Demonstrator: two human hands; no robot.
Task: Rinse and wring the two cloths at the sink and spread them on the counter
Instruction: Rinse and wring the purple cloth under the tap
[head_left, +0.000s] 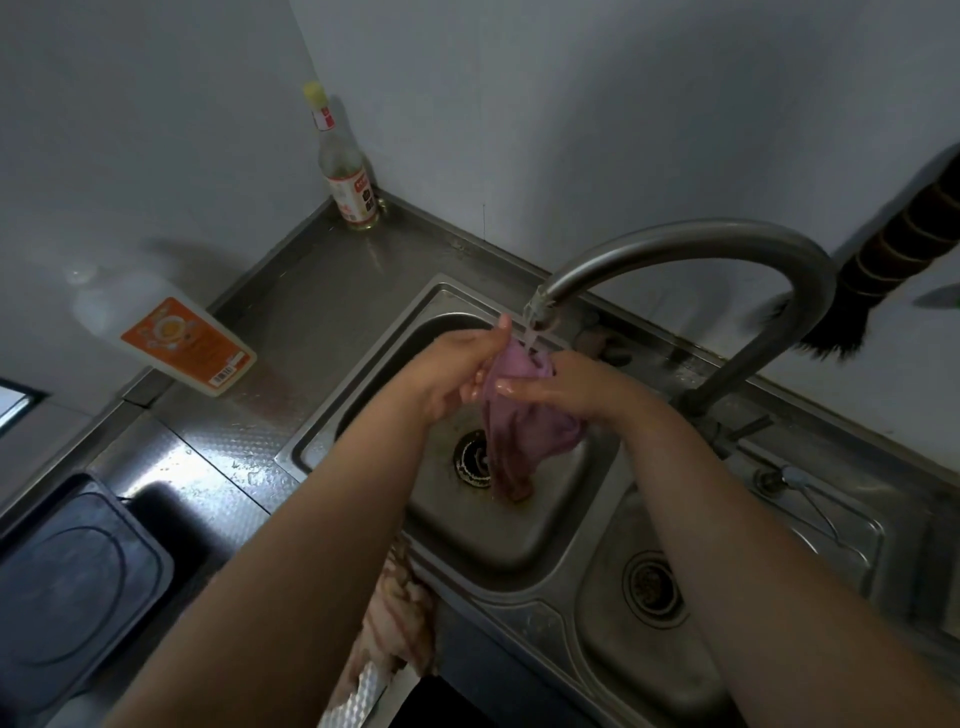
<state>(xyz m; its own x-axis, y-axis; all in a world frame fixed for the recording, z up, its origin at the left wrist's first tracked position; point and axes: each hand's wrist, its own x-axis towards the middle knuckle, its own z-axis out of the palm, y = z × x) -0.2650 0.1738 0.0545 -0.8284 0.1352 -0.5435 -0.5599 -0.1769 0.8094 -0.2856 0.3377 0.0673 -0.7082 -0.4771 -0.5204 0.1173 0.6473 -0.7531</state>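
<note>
A wet pink-purple cloth (524, 431) hangs between both hands over the left sink basin (498, 540). Water runs onto its top from the curved metal faucet (691, 244). My left hand (462, 369) grips the cloth's upper left part, thumb raised. My right hand (566, 387) holds the right side, fingers laid across the fabric. The cloth's lower end trails down beside the drain (471, 457). A second, pale patterned cloth (395, 623) drapes over the counter's front edge, partly hidden by my left forearm.
A steel counter (311, 312) runs left of the sink, with a clear bottle (347, 171) in the corner and an orange-labelled bottle (171, 332) lying by the wall. A black cooktop (72, 587) sits at front left. A second basin (654, 587) lies right. A dark brush (883, 260) hangs at the wall.
</note>
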